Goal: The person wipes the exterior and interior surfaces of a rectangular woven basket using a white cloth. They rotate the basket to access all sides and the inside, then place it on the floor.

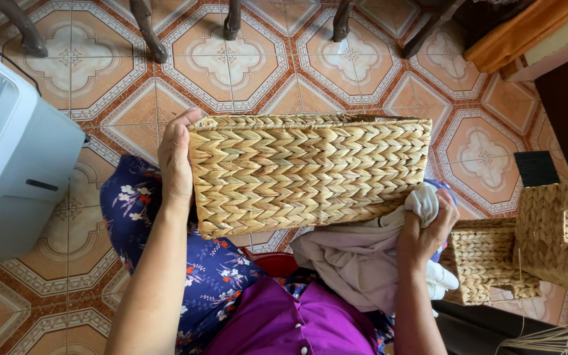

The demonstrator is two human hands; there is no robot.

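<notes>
A rectangular woven straw basket (310,172) lies across my lap with one long braided side facing up. My left hand (175,161) presses flat against its left end and steadies it. My right hand (428,227) is closed on a bunched pale beige cloth (356,260) at the basket's lower right corner. The cloth hangs down over my purple top and blue floral trousers.
Two more woven baskets (488,260) (563,233) stand on the floor at the right, with loose straw strands (553,338) below them. A grey-white appliance (11,154) sits at the left. Chair legs (149,29) line the patterned tile floor at the top.
</notes>
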